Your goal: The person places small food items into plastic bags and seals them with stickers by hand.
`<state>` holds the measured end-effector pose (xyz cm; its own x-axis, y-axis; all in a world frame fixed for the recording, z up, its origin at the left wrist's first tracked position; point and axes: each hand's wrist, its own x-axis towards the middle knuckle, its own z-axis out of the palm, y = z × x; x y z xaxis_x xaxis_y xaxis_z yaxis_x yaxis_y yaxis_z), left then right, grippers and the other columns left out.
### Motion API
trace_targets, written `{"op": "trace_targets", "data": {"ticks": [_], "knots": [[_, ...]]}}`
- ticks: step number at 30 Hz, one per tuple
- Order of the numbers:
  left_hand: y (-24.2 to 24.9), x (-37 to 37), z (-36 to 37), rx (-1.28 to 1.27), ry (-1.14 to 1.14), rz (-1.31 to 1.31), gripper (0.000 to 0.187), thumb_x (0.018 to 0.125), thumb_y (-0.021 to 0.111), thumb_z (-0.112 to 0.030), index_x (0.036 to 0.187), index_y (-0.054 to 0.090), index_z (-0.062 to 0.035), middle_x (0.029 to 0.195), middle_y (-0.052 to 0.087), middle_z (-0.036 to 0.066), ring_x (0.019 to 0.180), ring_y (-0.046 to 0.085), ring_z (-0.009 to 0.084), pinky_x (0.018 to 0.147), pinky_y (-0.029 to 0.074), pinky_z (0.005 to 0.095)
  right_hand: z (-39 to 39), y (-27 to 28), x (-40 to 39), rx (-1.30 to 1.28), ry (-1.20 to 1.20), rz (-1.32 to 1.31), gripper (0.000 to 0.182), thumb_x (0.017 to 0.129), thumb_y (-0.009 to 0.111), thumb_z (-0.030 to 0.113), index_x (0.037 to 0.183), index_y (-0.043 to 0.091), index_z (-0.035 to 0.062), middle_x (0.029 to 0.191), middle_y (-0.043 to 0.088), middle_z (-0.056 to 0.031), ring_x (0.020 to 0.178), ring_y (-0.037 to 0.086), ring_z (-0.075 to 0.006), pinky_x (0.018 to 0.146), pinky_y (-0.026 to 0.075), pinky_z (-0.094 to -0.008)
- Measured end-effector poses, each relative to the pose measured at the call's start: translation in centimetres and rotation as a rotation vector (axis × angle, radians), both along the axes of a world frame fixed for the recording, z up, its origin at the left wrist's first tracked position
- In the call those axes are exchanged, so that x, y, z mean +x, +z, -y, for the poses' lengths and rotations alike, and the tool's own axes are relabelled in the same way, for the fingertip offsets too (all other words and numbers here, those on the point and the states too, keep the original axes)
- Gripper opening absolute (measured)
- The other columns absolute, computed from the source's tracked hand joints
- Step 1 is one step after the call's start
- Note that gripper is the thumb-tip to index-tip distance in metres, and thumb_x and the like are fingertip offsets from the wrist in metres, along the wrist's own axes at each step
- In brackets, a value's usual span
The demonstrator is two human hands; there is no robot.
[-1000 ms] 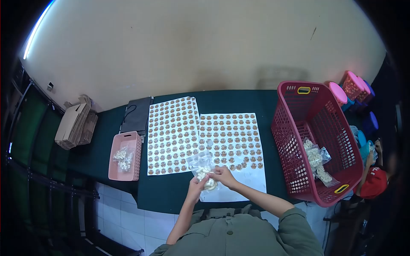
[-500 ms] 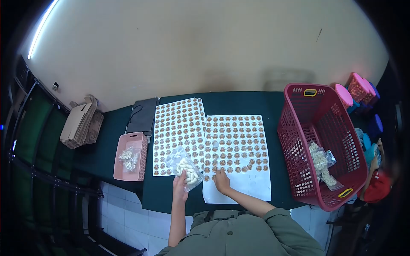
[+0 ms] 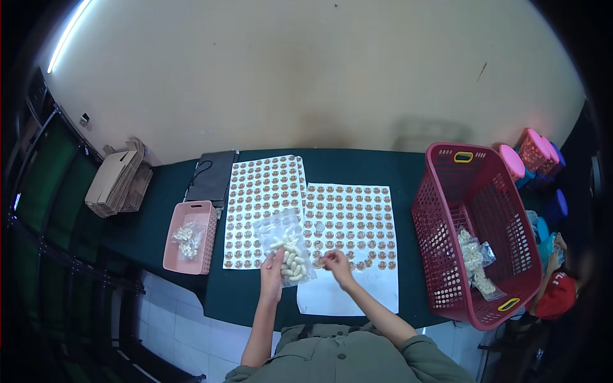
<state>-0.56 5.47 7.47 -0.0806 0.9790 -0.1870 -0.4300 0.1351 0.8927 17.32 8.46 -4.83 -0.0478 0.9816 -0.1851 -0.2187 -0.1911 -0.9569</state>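
My left hand [image 3: 272, 276] grips a clear zip bag [image 3: 285, 246] by its lower left side. Several white, capsule-shaped pieces [image 3: 294, 267] fill its lower half. The bag overlaps both sticker sheets. My right hand [image 3: 338, 264] is closed in a pinch just right of the bag, with what looks like a round brown sticker [image 3: 320, 262] at its fingertips. Under it lies the right sticker sheet [image 3: 348, 297], with rows of round brown stickers above a bare white lower strip. The left sticker sheet [image 3: 260, 191] lies beside it, partly covered by the bag.
A pink basket [image 3: 207, 239] with small filled bags stands left. A large maroon basket [image 3: 440, 255] holding filled bags stands right. Folded cardboard [image 3: 118, 179] and a dark flat case [image 3: 211, 175] sit farther back. Pink-lidded tubs [image 3: 511, 162] and another person's red garment [image 3: 557, 297] appear far right.
The bag is now more upright and has moved a little right, nearer my right hand. My right hand has lifted slightly off the sheet, still pinched. The camera view has shifted slightly.
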Motion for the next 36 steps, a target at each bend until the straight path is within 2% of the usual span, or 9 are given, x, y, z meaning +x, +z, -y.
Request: {"op": "trace_targets", "data": {"ticks": [3,6,9,12,17,24,26,34,36], "knots": [[1.2,1.5,-0.7,0.027,-0.073,-0.050,0.031,0.089,0.048,-0.027,0.107,0.049,-0.0010,0.092,0.058,0.006,0.077,0.058,0.0084,0.064,0.049,0.0217,-1.0,9.5,2.6,0.059,-0.022,-0.117,0.007,0.080,0.056,0.004,0.086,0.054,0.0022,0.078,0.055,-0.0018,0.071,0.053,-0.0074,0.062,0.045,-0.0203],[2.4,3.7,-1.3,0.046,-0.132,-0.053,0.032,0.089,0.048,-0.026,0.107,0.050,0.0003,0.088,0.059,0.005,0.074,0.058,0.0077,0.063,0.048,0.0196,-0.2,17.2,4.0,0.223,-0.017,-0.088,0.012,0.080,0.058,0.004,0.090,0.053,0.0023,0.079,0.056,-0.0015,0.072,0.053,-0.0080,0.067,0.045,-0.0209],[3.4,5.3,-1.3,0.081,-0.206,-0.084,0.036,0.089,0.047,-0.030,0.107,0.050,0.0010,0.086,0.059,0.004,0.072,0.057,0.0070,0.060,0.047,0.0189,1.2,20.9,4.4,0.272,0.020,-0.043,0.016,0.077,0.061,0.003,0.091,0.054,0.0022,0.079,0.056,-0.0013,0.072,0.053,-0.0075,0.067,0.045,-0.0204],[4.2,6.2,-1.0,0.119,-0.328,-0.089,0.040,0.091,0.043,-0.034,0.108,0.050,0.0015,0.087,0.059,0.005,0.073,0.056,0.0070,0.060,0.046,0.0181,2.1,21.1,4.1,0.308,-0.052,0.054,0.020,0.074,0.065,0.004,0.091,0.054,0.0021,0.075,0.058,-0.0017,0.070,0.053,-0.0057,0.063,0.040,-0.0182],[4.9,7.0,-0.3,0.148,-0.326,-0.106,0.040,0.091,0.042,-0.032,0.111,0.049,0.0021,0.089,0.059,0.005,0.074,0.056,0.0068,0.061,0.046,0.0184,2.7,20.4,4.1,0.335,-0.142,0.128,0.022,0.072,0.067,0.006,0.089,0.055,0.0011,0.073,0.061,-0.0031,0.064,0.051,-0.0034,0.057,0.037,-0.0171],[5.0,7.0,-0.1,0.159,-0.340,-0.134,0.040,0.091,0.043,-0.031,0.110,0.049,0.0031,0.092,0.059,0.006,0.078,0.055,0.0067,0.065,0.045,0.0187,2.8,20.6,4.5,0.317,-0.074,0.091,0.022,0.071,0.068,0.008,0.088,0.055,0.0013,0.072,0.062,-0.0029,0.063,0.050,-0.0027,0.056,0.036,-0.0167],[5.0,6.9,-0.1,0.161,-0.345,-0.134,0.040,0.091,0.043,-0.031,0.110,0.049,0.0032,0.093,0.059,0.007,0.080,0.055,0.0069,0.066,0.045,0.0189,3.0,20.8,4.6,0.301,-0.034,0.136,0.025,0.071,0.067,0.004,0.091,0.053,0.0005,0.076,0.059,-0.0034,0.068,0.051,-0.0046,0.061,0.038,-0.0172],[6.0,6.7,0.4,0.143,-0.388,-0.106,0.037,0.084,0.058,-0.018,0.112,0.049,0.0040,0.097,0.058,0.008,0.085,0.056,0.0089,0.072,0.045,0.0211,3.4,21.0,4.1,0.301,-0.069,0.170,0.024,0.071,0.068,0.004,0.090,0.053,0.0008,0.076,0.059,-0.0036,0.069,0.051,-0.0052,0.062,0.039,-0.0172],[5.8,6.7,0.4,0.167,-0.381,-0.126,0.038,0.084,0.058,-0.017,0.113,0.047,0.0041,0.096,0.059,0.009,0.081,0.057,0.0092,0.069,0.046,0.0206,3.4,21.1,4.1,0.303,-0.065,0.160,0.024,0.071,0.068,0.004,0.089,0.053,0.0009,0.076,0.059,-0.0035,0.069,0.051,-0.0052,0.062,0.039,-0.0173]]}}
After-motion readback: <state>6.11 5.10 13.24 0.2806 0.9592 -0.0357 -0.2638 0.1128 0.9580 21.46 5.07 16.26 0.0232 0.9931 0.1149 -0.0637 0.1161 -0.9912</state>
